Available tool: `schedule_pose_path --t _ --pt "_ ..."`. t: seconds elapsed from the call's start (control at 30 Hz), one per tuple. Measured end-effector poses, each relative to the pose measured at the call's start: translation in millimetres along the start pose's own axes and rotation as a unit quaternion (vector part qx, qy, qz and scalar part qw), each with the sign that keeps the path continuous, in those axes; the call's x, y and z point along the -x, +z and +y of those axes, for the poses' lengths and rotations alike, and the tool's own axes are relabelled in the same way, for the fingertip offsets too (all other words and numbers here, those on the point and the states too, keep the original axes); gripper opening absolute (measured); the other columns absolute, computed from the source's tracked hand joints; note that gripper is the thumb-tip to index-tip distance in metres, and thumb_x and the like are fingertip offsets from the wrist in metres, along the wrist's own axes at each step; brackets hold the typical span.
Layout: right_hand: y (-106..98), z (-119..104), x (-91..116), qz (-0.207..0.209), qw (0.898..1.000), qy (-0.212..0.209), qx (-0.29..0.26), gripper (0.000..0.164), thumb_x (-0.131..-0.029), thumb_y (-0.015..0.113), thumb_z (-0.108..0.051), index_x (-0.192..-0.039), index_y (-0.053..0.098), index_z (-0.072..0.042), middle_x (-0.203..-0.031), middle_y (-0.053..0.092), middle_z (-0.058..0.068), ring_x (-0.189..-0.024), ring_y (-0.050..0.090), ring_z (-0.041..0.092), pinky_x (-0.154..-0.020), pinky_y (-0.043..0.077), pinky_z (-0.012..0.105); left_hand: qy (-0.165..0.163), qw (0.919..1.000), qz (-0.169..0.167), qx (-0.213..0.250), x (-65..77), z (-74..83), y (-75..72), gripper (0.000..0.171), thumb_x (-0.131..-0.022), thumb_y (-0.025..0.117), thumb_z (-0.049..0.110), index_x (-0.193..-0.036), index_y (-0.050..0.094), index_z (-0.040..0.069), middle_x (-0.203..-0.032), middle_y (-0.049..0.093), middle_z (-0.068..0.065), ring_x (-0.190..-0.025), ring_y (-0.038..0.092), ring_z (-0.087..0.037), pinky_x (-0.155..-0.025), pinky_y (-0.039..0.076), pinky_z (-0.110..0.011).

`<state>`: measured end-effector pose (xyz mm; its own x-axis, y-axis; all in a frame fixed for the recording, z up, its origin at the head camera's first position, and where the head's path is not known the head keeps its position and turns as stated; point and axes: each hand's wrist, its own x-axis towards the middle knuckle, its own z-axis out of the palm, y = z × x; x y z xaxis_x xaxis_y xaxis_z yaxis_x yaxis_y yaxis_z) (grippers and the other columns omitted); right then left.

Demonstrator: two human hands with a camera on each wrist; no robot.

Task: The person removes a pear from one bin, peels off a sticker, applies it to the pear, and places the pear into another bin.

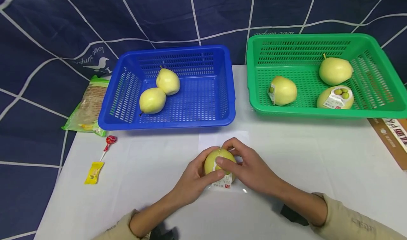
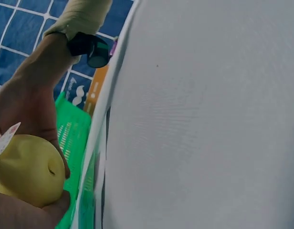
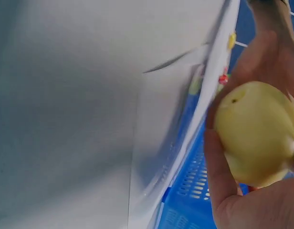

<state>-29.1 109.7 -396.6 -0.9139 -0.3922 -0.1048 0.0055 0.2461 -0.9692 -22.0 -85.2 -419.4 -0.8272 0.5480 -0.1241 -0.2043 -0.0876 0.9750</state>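
Both hands hold a pale yellow-green pear [image 1: 210, 164] low over the white table, in the middle of the head view. My left hand [image 1: 192, 180] wraps its left side, thumb lying across the front. On the right, my right hand [image 1: 255, 171] grips it with curled fingers, its thumb on the upper front. A white printed label [image 1: 226, 181] hangs at the pear's front, partly covered by the thumbs. In the left wrist view an edge of this label [image 2: 7, 138] stands up off the skin. The right wrist view shows the pear's bare underside [image 3: 257, 138] between both hands.
A blue basket [image 1: 165, 123] with two pears stands behind the hands. To its right, a green basket [image 1: 318, 111] contains three pears, two with labels showing. At left lie a bread bag [image 1: 90, 104], a red lollipop [image 1: 111, 139] and a yellow packet [image 1: 94, 173]. A brown box [image 1: 386, 137] lies at right.
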Motion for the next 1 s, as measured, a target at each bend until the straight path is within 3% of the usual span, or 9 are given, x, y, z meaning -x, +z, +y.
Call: schedule_pose_path --t 0.1,0.3,0.37,0.53,0.63,0.83,0.9,1.0 --pt "-2 0 -2 0.0 1.0 -0.011 0.003 0.012 -0.099 0.061 -0.024 -0.108 0.057 -0.017 -0.106 0.063 0.001 -0.099 0.065 0.019 -0.082 0.055 0.038 0.01 0.9999 -0.004 0.006 0.2 -1.1 -0.7 0.053 -0.097 0.061 0.009 -0.145 0.04 0.003 -0.129 0.052 -0.016 -0.109 0.057 -0.025 -0.088 0.053 -0.028" --pt "-10 -2 -4 -0.002 1.0 0.013 -0.001 0.017 -0.104 0.051 -0.026 -0.113 0.062 -0.016 -0.107 0.065 0.0 -0.101 0.062 0.019 -0.087 0.052 0.039 0.004 0.9994 -0.011 0.033 0.8 0.2 -3.3 0.051 -0.1 0.055 0.011 -0.147 0.037 0.0 -0.124 0.055 -0.016 -0.106 0.06 -0.021 -0.087 0.054 -0.03" --pt "-11 -2 -3 -0.022 1.0 0.016 -0.015 0.022 -0.102 0.056 -0.025 -0.12 0.059 -0.014 -0.112 0.063 0.001 -0.104 0.059 0.021 -0.088 0.052 0.039 -0.002 0.9995 -0.004 0.03 0.9 0.7 -3.5 0.051 -0.101 0.055 0.013 -0.147 0.037 0.001 -0.124 0.054 -0.016 -0.106 0.059 -0.021 -0.088 0.054 -0.03" --pt "-10 1 2 -0.081 0.994 0.011 -0.073 0.051 -0.092 0.072 -0.021 -0.136 0.048 -0.014 -0.126 0.054 0.008 -0.105 0.059 0.028 -0.083 0.057 0.037 -0.012 0.9996 0.015 0.023 1.3 1.1 -4.2 0.054 -0.102 0.054 0.016 -0.149 0.033 0.004 -0.131 0.051 -0.015 -0.113 0.054 -0.023 -0.096 0.049 -0.028" --pt "-11 3 2 -0.095 0.991 0.001 -0.093 0.048 -0.095 0.068 -0.018 -0.139 0.047 -0.015 -0.128 0.053 0.008 -0.107 0.058 0.028 -0.085 0.056 0.039 -0.013 0.9997 0.016 0.014 1.3 0.8 -5.2 0.056 -0.102 0.055 0.017 -0.15 0.031 0.002 -0.133 0.05 -0.016 -0.116 0.053 -0.024 -0.097 0.048 -0.029" --pt "-15 6 2 -0.098 0.992 -0.007 -0.08 0.041 -0.102 0.054 -0.019 -0.142 0.048 -0.017 -0.134 0.054 0.0 -0.123 0.048 0.025 -0.106 0.035 0.056 -0.017 0.999 0.021 -0.035 2.1 1.9 -6.0 0.055 -0.101 0.058 0.02 -0.15 0.036 0.007 -0.126 0.056 -0.015 -0.104 0.061 -0.025 -0.082 0.056 -0.032" --pt "-16 6 3 -0.095 0.992 0.006 -0.088 0.041 -0.102 0.054 -0.019 -0.142 0.048 -0.017 -0.134 0.054 -0.001 -0.126 0.046 0.025 -0.108 0.027 0.061 -0.018 0.9981 0.025 -0.053 2.3 2.4 -5.4 0.054 -0.101 0.058 0.021 -0.149 0.037 0.008 -0.122 0.058 -0.014 -0.098 0.063 -0.025 -0.076 0.057 -0.032" --pt "-16 5 3 -0.091 0.991 0.024 -0.097 0.041 -0.101 0.054 -0.02 -0.142 0.049 -0.016 -0.134 0.055 0.0 -0.127 0.045 0.026 -0.109 0.025 0.064 -0.024 0.9966 0.029 -0.073 2.2 3.6 -4.2 0.053 -0.101 0.058 0.021 -0.149 0.038 0.009 -0.118 0.059 -0.013 -0.093 0.063 -0.023 -0.07 0.055 -0.029"
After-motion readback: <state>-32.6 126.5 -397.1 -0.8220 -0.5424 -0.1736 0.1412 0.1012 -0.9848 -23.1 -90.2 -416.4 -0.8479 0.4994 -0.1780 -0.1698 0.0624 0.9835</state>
